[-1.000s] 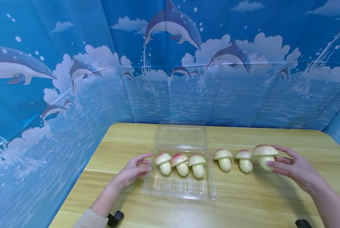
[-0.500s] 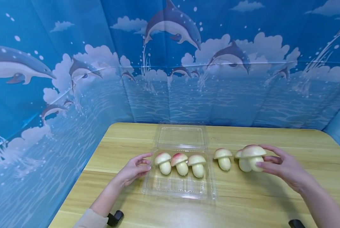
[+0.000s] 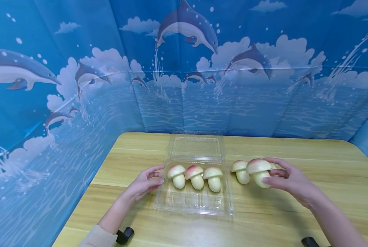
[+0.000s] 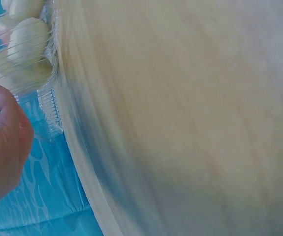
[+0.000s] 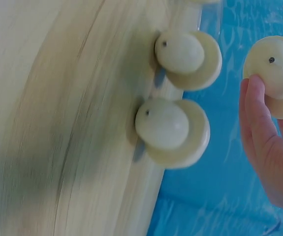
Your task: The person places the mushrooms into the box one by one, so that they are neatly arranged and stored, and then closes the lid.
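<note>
Holds a cream, red-blushed, mushroom-shaped piece (image 3: 258, 166), stem slanting down, pinched in the grip of the right hand (image 3: 290, 180) above the wood-grained surface (image 3: 332, 154), right of the open clear-plastic box (image 3: 193, 203), opposite the loosely parted left hand (image 3: 144, 184).

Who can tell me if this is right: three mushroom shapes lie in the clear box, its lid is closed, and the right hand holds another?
Not quite: the lid is open, folded back behind the clear box, as the head view shows. Three mushroom shapes lie inside, and the right hand holds another mushroom shape.
</note>
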### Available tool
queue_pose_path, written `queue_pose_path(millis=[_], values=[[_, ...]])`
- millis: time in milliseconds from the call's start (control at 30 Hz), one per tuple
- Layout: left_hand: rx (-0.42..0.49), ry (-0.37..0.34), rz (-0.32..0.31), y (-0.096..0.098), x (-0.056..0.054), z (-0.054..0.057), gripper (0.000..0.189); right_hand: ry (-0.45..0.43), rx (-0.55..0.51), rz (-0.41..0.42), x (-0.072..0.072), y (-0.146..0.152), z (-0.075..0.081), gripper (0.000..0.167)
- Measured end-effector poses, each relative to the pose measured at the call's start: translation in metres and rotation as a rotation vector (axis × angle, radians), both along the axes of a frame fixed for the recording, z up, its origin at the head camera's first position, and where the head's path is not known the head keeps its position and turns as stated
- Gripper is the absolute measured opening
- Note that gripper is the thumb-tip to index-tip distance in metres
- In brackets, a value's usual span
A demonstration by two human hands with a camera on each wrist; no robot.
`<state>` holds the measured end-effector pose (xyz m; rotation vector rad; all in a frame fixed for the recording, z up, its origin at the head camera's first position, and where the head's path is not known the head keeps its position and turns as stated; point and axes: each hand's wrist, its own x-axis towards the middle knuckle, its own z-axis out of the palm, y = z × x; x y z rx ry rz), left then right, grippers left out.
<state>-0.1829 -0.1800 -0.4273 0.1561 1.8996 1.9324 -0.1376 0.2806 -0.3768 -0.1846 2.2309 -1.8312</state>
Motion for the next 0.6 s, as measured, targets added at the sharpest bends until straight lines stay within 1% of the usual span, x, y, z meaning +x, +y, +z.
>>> queue_pose_path(millis=[167,367,600], values=[[-0.002,0.001,-0.001,0.000,0.000,0.000,0.062,-0.007,0.012,0.013,0.001,-0.017,-0.001,0.055],[0.005,0.000,-0.002,-0.001,0.000,0.000,0.062,-0.015,-0.007,0.065,0.002,-0.036,-0.002,0.065],[0.004,0.002,0.004,0.000,0.000,0.000,0.062,-0.014,-0.004,0.075,0.004,-0.053,-0.002,0.067]])
